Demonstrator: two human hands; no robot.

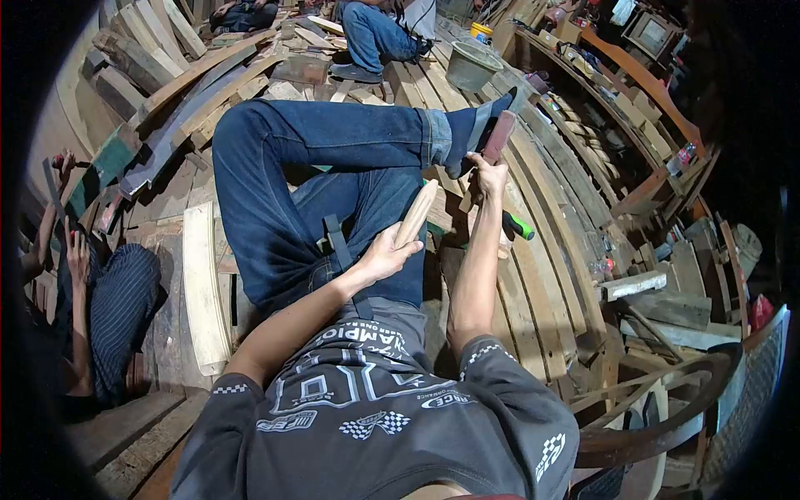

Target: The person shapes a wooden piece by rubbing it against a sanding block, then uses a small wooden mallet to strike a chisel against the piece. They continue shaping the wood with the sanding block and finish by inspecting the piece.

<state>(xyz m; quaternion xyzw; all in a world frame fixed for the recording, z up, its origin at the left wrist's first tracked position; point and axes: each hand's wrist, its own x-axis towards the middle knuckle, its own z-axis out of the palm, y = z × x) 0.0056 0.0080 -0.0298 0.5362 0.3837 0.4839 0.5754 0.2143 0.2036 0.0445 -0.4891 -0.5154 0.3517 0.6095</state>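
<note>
My left hand (385, 255) is closed around a pale, tapered piece of wood (417, 213), held slanting over my lap. Farther forward and to the right, my right hand (490, 177) grips a flat reddish-brown bar (500, 137) with a blunt end, pointing up and away; I cannot make out its exact kind. The wood and the bar are apart. Just below my right hand, a green-and-black handle (520, 226) lies by the planks, its other end hidden behind my forearm. A dark strap (340, 254) lies across my lap.
Long planks (542, 275) run along my right side. A pale board (205, 287) lies to my left. A grey bucket (473, 67) stands ahead. One person in jeans (371, 37) sits ahead; another person's hand (77, 254) shows at left. A curved wooden frame (667, 442) is at lower right.
</note>
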